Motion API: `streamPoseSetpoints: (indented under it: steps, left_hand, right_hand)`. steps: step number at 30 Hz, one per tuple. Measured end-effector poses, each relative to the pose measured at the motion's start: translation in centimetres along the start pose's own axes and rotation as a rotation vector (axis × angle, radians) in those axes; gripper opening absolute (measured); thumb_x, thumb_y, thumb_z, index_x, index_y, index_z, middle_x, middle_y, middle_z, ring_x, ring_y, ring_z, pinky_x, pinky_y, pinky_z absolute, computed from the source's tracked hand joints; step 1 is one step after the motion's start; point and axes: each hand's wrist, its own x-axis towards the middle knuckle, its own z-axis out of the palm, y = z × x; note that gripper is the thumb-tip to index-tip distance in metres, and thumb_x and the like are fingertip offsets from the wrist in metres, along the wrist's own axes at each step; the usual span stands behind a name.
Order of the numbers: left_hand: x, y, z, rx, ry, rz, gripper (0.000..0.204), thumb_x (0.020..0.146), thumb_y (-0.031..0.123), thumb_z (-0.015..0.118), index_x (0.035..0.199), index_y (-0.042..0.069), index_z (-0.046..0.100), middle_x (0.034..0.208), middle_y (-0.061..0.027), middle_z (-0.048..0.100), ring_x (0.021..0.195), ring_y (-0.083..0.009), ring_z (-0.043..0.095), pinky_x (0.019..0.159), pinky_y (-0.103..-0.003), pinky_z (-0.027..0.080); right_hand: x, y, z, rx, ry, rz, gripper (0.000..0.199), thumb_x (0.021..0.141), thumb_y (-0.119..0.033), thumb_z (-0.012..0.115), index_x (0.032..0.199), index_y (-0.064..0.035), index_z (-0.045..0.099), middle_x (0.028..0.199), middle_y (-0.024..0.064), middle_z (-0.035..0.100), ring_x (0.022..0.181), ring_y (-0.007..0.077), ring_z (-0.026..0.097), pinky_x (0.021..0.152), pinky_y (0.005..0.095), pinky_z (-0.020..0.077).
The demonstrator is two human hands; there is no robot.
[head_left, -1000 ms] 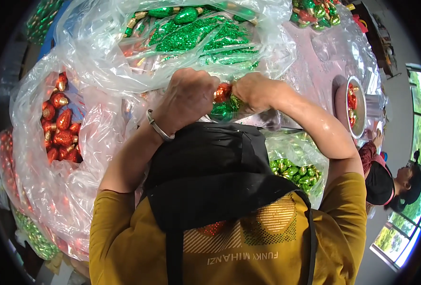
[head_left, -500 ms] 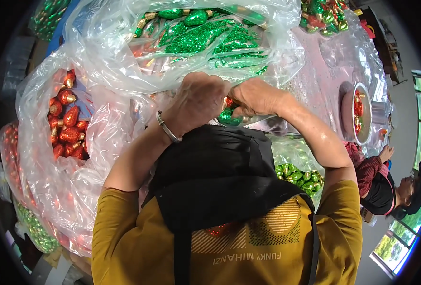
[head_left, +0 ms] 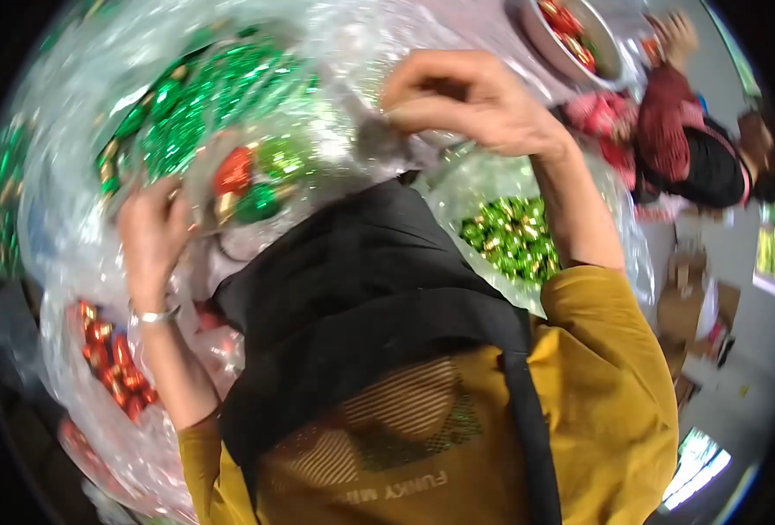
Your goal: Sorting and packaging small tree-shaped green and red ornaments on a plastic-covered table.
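A small clear plastic bag with a red bulb-shaped ornament [head_left: 234, 171], a dark green bulb ornament [head_left: 260, 203] and a light green bulb ornament [head_left: 282, 157] hangs in front of me, left of centre. My left hand [head_left: 153, 229], with a bracelet at the wrist, is closed at the bag's left side; motion smears its fingers. Farther right, my right hand [head_left: 471, 101] is raised with fingers curled and thumb and fingertips close together. Whatever they may pinch does not show. Beyond the left hand lies a large plastic bag of glittery green ornaments [head_left: 182, 122].
Red bulb ornaments [head_left: 116, 363] fill an opened plastic bag at left. Light green ornaments [head_left: 514, 241] lie in a bag under my right forearm. A pale bowl [head_left: 610, 52] of red ornaments stands at far right, near another person [head_left: 694, 140]. Cardboard boxes [head_left: 689, 293] sit on the floor.
My hands have parted: the left went left with the small bag, the right moved up and away from it. The view has turned toward the right, and my body leans.
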Motion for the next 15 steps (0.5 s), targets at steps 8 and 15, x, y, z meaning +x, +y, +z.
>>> streamPoseSetpoints:
  steps: [8,15]
  left_hand:
    - [1.0,-3.0,-0.3,-0.281,-0.061,-0.117,0.034,0.091,0.019,0.058,0.117,-0.004,0.057,0.099,-0.0136,0.066,0.089,-0.0149,0.06,0.079,-0.027,0.047]
    - [2.4,-6.0,-5.1,-0.036,0.032,-0.284,0.039,0.092,0.022,0.057,0.121,-0.004,0.055,0.105,-0.0109,0.063,0.095,-0.0148,0.057,0.083,-0.028,0.046]
  right_hand:
    - [-37.3,33.9,-1.4,-0.456,0.542,1.087,0.035,0.08,-0.032,0.065,0.095,-0.0005,0.063,0.074,0.0144,0.062,0.064,0.0329,0.057,0.061,0.0398,0.0455]
    - [-44.1,40.7,6.1,-0.736,0.867,1.246,0.055,0.076,-0.031,0.07,0.121,-0.0057,0.051,0.11,0.0134,0.06,0.101,0.0333,0.057,0.082,0.0409,0.0482]
